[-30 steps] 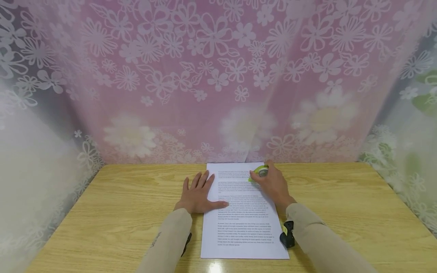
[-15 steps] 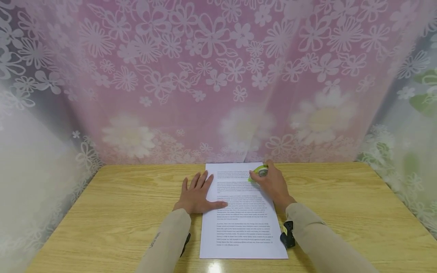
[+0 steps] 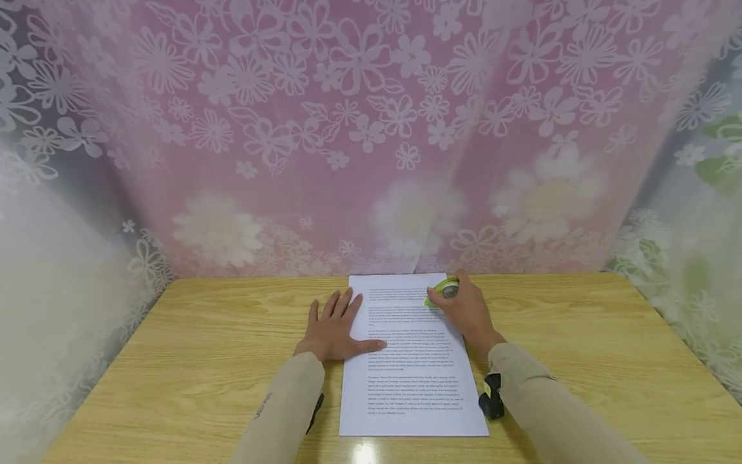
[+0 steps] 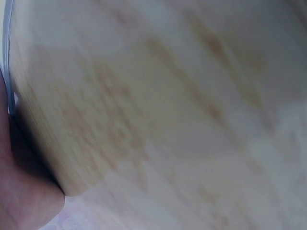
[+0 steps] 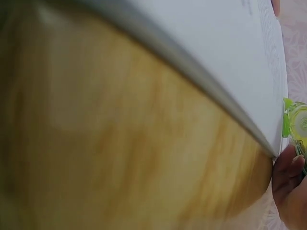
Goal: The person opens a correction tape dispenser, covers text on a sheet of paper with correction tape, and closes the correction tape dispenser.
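Note:
A sheet of printed paper [image 3: 414,386] lies upright on the wooden table, its far edge near the curtain; its side edge looks thick in the right wrist view. My left hand [image 3: 332,332] rests with spread fingers across the paper's left edge, the thumb lying over the text. Near the top right of the page, my right hand [image 3: 468,312] grips a green correction tape [image 3: 444,287] between thumb and fingers, its tip at the right end of the upper text lines. Clear casing and a pale reel show on the correction tape [image 5: 298,122] in the right wrist view.
The wooden table [image 3: 220,361] extends to both sides of the paper. A pink floral curtain [image 3: 324,167] hangs along its back edge, with pale floral sheets at left and right. A black wrist device [image 3: 492,396] sits by the right sleeve, beside the paper's edge.
My right hand has shifted slightly to the right with the correction tape, along the upper text. My left hand stays in place on the paper.

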`<state>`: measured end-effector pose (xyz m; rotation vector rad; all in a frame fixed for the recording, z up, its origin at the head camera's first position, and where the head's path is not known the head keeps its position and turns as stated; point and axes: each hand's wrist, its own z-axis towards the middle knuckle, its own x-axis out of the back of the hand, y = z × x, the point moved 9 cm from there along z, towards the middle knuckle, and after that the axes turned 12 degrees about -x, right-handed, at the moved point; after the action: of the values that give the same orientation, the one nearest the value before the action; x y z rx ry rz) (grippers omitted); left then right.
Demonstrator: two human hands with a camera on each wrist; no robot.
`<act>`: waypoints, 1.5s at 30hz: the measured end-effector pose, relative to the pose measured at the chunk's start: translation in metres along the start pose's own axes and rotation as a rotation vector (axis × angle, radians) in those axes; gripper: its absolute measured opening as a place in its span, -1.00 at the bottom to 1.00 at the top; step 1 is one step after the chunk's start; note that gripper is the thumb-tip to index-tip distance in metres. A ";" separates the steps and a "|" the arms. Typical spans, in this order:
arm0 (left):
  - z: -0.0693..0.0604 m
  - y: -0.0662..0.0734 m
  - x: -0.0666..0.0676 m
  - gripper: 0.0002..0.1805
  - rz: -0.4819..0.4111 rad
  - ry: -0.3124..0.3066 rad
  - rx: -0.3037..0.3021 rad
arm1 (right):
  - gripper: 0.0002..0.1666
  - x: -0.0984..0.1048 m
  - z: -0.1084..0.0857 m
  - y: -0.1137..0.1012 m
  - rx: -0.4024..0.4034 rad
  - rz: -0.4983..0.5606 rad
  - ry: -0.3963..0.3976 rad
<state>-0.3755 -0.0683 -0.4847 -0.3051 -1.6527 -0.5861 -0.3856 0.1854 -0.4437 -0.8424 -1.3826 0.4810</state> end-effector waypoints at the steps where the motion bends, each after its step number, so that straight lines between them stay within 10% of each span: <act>1: 0.000 0.000 0.000 0.31 -0.002 -0.006 0.002 | -0.29 0.000 0.000 0.000 -0.002 -0.012 0.005; 45: -0.008 0.009 0.014 0.24 0.022 -0.024 -0.004 | -0.34 0.011 0.004 0.006 0.023 -0.002 0.026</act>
<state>-0.3667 -0.0668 -0.4681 -0.3339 -1.6698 -0.5716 -0.3862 0.1979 -0.4412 -0.8258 -1.3516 0.4828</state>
